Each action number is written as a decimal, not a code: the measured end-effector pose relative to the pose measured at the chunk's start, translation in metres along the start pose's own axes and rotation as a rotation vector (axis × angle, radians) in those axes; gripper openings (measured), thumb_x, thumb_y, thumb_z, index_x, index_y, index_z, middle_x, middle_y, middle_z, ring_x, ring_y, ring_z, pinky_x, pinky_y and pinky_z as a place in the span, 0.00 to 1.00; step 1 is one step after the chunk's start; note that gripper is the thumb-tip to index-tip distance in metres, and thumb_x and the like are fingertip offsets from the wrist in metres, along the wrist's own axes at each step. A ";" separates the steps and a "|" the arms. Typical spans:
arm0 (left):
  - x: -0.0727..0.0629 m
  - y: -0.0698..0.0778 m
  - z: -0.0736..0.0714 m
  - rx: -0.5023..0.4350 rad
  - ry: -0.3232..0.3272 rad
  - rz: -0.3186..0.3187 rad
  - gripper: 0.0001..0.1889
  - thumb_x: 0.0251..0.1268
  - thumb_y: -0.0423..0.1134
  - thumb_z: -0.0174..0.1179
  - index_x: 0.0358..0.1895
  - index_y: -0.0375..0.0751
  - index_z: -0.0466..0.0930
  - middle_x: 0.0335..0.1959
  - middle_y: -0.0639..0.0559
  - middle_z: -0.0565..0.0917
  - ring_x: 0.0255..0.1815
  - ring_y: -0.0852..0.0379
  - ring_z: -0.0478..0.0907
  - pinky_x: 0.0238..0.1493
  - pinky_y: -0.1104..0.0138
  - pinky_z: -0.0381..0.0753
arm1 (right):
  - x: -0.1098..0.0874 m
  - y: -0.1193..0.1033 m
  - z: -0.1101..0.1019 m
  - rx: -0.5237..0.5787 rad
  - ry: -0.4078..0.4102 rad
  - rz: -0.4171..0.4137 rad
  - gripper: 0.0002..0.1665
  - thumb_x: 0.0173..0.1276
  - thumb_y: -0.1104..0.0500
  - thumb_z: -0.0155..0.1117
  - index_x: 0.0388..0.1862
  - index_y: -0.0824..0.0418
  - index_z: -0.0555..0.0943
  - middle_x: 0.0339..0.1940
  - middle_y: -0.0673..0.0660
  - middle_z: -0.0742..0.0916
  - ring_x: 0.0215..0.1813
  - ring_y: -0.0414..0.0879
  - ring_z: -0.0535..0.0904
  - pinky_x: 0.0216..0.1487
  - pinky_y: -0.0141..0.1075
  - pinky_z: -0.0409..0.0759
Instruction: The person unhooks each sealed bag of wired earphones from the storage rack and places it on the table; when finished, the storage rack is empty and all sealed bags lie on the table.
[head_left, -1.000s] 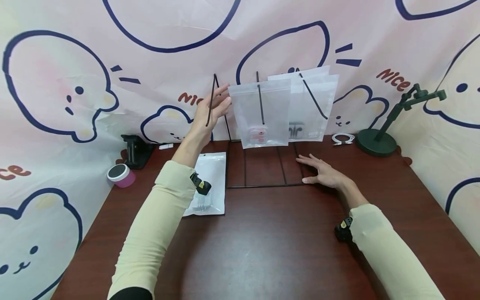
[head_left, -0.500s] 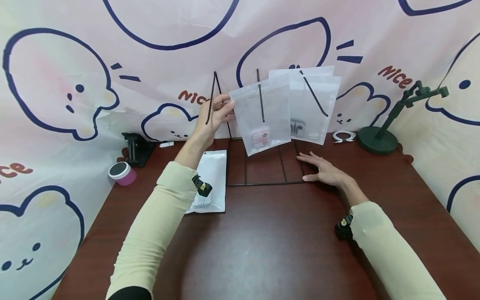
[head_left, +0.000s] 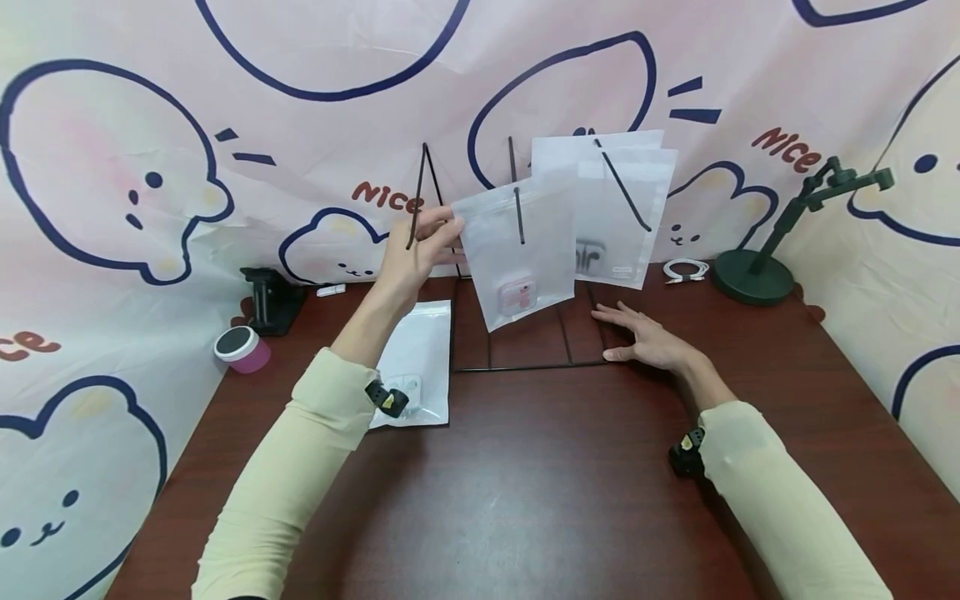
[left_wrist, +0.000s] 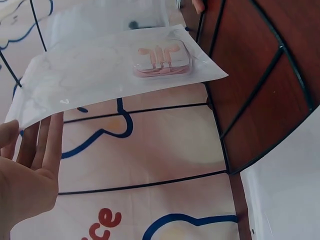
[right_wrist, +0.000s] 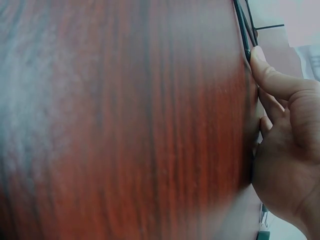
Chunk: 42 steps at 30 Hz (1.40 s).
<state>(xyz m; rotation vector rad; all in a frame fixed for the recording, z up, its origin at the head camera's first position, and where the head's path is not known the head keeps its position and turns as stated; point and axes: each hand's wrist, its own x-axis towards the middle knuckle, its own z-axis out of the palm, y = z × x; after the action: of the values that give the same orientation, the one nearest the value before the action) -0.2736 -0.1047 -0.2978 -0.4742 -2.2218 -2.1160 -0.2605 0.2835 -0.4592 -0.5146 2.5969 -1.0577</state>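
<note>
My left hand (head_left: 412,250) pinches the upper left corner of a translucent zip bag (head_left: 495,242) between thumb and fingers. That bag hangs tilted on the middle hook of a black wire rack (head_left: 525,367); pink earphones in a clear case (left_wrist: 162,57) show inside it. On the rack's right hook hang more zip bags (head_left: 637,192), one holding a dark-printed item. The left hook (head_left: 417,200) carries no bag and crosses in front of my left hand. My right hand (head_left: 648,343) rests at the rack base's right front corner, thumb touching the wire, fingers spread.
Left of the rack base lies another zip bag (head_left: 420,342) with a clear case in it. A black stand (head_left: 266,304) and a pink jar (head_left: 243,350) are at the left. A coiled white cable (head_left: 685,271) and a green stand (head_left: 753,275) are at the back right.
My left hand has taken hold of the middle bag's corner, having been just beside it. The bag has swung from upright to tilted, lower end down and left. The right hand stays put.
</note>
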 end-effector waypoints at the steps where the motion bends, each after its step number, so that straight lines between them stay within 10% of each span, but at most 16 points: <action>1: -0.003 0.000 -0.001 -0.007 -0.005 0.004 0.18 0.75 0.43 0.64 0.58 0.35 0.84 0.45 0.46 0.86 0.46 0.50 0.86 0.57 0.50 0.84 | 0.000 0.000 0.000 -0.001 -0.002 -0.002 0.47 0.72 0.52 0.72 0.84 0.56 0.62 0.87 0.59 0.57 0.86 0.63 0.36 0.74 0.75 0.38; 29: -0.098 0.024 0.006 -0.108 0.011 0.035 0.15 0.73 0.33 0.64 0.57 0.30 0.84 0.39 0.52 0.88 0.39 0.54 0.88 0.44 0.56 0.89 | 0.003 -0.001 -0.004 -0.008 0.018 -0.001 0.47 0.71 0.54 0.72 0.83 0.58 0.62 0.86 0.60 0.58 0.87 0.62 0.35 0.77 0.71 0.31; 42: -0.144 0.043 -0.046 -0.040 0.109 0.104 0.09 0.73 0.28 0.62 0.48 0.39 0.90 0.37 0.51 0.90 0.33 0.56 0.87 0.39 0.65 0.88 | -0.002 -0.003 0.001 0.004 0.014 -0.019 0.46 0.72 0.53 0.71 0.83 0.57 0.62 0.87 0.59 0.58 0.87 0.61 0.34 0.75 0.75 0.34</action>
<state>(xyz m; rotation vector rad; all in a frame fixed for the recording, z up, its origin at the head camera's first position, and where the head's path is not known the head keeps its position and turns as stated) -0.1344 -0.1763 -0.2869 -0.4537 -2.0539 -2.0849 -0.2577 0.2816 -0.4575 -0.5330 2.6066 -1.0765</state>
